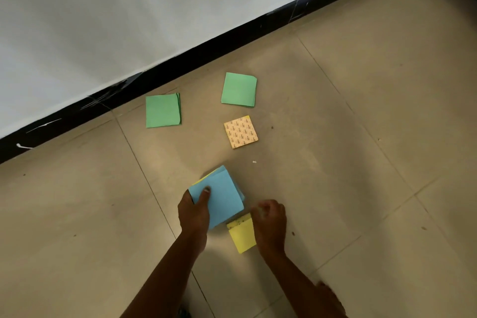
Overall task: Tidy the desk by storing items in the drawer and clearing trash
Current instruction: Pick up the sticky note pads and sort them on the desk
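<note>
My left hand (pixel 194 212) grips a blue pad of sticky notes (pixel 224 195) just above the tiled floor, thumb across its top sheet; a yellow edge shows under the pad's far side. My right hand (pixel 269 223) is blurred, its fingers curled over the right side of a yellow pad (pixel 242 236) lying on the floor just below the blue one. Farther off lie two green pads, one on the left (pixel 162 110) and one on the right (pixel 239 89), and a patterned tan pad (pixel 240 131).
A beige tiled floor (pixel 348 137) with dark grout lines fills the view. A black skirting board (pixel 180 59) runs diagonally below a white wall at the back. A small white scrap (pixel 254 162) lies near the tan pad.
</note>
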Tool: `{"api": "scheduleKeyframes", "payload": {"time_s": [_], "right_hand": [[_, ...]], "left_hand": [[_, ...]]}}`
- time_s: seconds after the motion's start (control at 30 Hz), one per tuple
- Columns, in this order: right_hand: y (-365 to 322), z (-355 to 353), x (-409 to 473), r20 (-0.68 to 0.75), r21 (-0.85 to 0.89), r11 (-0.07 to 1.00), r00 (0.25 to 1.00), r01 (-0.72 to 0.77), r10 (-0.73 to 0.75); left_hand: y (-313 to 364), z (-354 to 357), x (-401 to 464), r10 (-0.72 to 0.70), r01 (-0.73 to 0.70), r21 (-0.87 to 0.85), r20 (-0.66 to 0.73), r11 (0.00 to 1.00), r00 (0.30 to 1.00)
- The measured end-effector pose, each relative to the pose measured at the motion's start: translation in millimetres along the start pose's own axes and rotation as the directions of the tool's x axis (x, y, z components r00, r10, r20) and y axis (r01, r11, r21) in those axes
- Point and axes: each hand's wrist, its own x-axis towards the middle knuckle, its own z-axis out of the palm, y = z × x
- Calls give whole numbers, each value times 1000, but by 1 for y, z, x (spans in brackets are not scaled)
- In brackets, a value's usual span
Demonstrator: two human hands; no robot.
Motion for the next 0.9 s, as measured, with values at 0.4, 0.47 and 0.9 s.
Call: {"api": "scheduleKeyframes", "payload": {"time_s": [0.4,0.47,0.9], "right_hand": [[33,16,-22,114,-484,874,993,35,24],[1,7,-23,81,-69,994,992,-90,95],[-207,-33,-21,310,130,966,916,223,-253]], "left_hand": [[26,-38,8,16,-15,-3,55,1000,998],[44,-46,2,19,-18,-9,55,1000,998],[194,-41,-20,-49,35,42,396,999,917]]}}
